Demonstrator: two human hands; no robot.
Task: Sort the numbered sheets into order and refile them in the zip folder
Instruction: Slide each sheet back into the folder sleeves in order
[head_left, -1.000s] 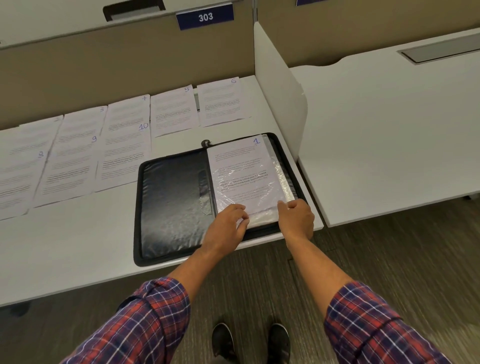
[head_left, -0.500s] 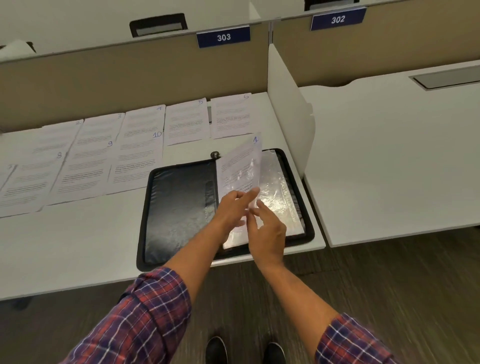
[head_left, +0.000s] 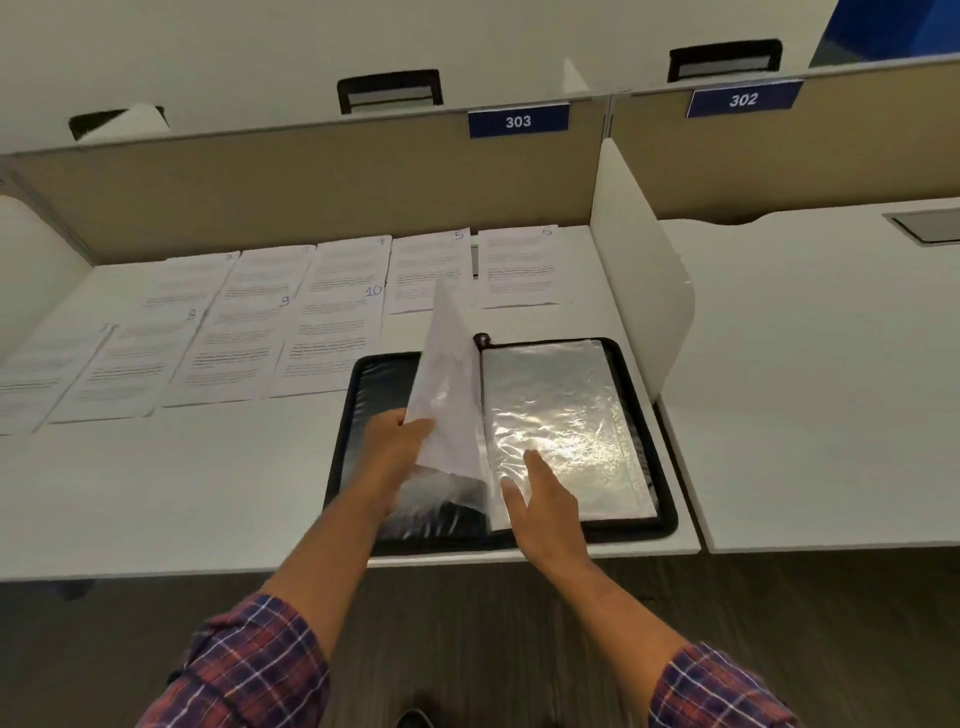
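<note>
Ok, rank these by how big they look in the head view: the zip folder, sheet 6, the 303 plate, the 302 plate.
1. zip folder, largest by far
2. sheet 6
3. 303 plate and 302 plate: look alike, so not ranked against each other

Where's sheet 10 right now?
In the head view, sheet 10 lies flat on the desk left of the open zip folder, rightmost in the near row, beside sheet 9.
</note>
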